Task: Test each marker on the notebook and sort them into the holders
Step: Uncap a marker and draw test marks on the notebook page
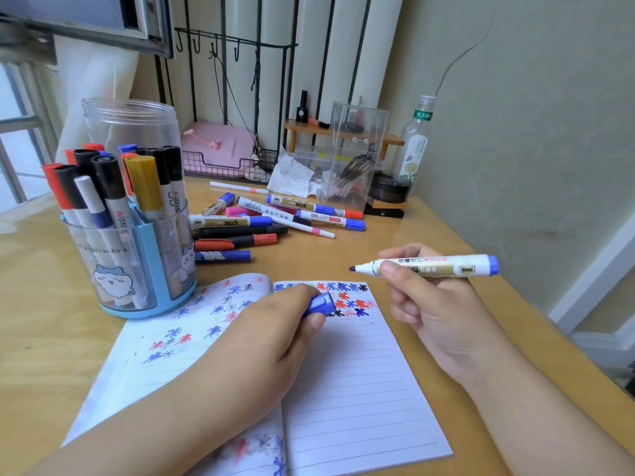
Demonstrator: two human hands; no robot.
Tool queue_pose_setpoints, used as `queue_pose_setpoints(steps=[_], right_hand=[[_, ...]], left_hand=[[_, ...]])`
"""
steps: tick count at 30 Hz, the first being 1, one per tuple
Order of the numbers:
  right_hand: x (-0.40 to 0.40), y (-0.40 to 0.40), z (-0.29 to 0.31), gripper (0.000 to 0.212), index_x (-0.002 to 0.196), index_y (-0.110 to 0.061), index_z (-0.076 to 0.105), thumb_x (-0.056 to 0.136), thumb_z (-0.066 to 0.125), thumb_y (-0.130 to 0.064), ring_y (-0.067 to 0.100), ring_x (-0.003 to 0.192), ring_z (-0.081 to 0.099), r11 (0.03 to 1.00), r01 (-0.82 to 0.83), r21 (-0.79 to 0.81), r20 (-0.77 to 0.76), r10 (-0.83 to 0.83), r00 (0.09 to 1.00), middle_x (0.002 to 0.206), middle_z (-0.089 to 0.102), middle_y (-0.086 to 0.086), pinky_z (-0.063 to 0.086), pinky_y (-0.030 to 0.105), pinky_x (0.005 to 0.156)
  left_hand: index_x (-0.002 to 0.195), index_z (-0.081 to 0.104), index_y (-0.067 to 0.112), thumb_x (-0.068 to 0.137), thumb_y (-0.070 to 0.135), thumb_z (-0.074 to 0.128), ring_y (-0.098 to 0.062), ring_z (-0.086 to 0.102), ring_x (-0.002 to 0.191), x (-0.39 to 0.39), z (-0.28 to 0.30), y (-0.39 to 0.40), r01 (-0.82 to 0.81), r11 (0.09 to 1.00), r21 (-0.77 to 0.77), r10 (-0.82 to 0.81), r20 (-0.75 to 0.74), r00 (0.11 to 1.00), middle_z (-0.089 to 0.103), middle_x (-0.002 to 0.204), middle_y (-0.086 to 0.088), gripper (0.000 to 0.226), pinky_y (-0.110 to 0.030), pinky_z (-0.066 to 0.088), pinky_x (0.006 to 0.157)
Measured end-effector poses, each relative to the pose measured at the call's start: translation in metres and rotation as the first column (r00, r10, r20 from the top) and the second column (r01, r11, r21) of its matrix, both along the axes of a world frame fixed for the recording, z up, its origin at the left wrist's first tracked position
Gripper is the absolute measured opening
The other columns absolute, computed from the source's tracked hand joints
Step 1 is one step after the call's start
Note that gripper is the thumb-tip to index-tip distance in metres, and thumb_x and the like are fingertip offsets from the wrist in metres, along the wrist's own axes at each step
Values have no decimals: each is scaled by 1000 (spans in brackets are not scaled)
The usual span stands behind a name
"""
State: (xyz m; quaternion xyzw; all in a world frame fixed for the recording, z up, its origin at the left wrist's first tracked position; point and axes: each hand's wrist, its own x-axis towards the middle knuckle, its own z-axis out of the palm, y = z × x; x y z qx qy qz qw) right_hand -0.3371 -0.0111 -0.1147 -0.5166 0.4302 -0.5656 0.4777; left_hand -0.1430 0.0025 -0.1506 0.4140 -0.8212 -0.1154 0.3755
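The right hand [436, 304], right of centre, pinches an uncapped blue marker [426, 266] level above the desk, tip aimed left. The left hand [275, 324], mid-frame, curls round its blue cap [321, 303] over the open notebook [360, 389], whose top lines already carry many red, blue and black test marks. The holder [137, 242] at left is well filled. A pile of markers [275, 218] above centre looks still untested; roughly half remains.
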Motion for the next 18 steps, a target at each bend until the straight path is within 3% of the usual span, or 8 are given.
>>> queue_pose_setpoints(steps=[4,7,10,14,18], right_hand=[[7,9,10,14,74,-13,62,73,56,-26,10,40,27,999,-48,7,71,48,996,49,45,6,25,17,40],[11,11,11,17,69,-14,44,73,58,-24,10,38,26,999,-40,5,83,39,996,45,43,5,25,17,39],[12,13,12,28,66,-16,37,72,65,-17,9,37,25,999,-46,8,69,45,997,43,40,3,23,17,39],[14,15,10,21,62,-17,39,73,56,-24,7,37,31,996,-83,15,14,83,996,44,39,2,25,16,40],[18,15,7,22,53,-25,48,71,58,-23,7,39,31,992,-120,25,-43,121,992,45,36,1,26,15,41]], left_hand=[[88,40,28,82,51,22,5,45,77,-1,9,7,-42,994,101,51,-94,994,43,70,15,29,-9,33,66],[90,40,27,82,50,23,4,45,77,-1,11,10,-33,995,98,42,-94,995,43,70,14,30,-9,33,66],[88,39,28,83,49,24,5,43,77,0,10,10,-23,996,83,30,-83,996,42,70,14,27,-8,33,67],[88,40,28,82,52,23,3,43,74,0,9,9,12,997,77,-6,-81,997,46,71,17,29,-11,33,65],[84,38,32,86,48,26,6,43,72,-1,10,9,67,995,78,-62,-69,996,45,85,36,20,-9,32,64]])
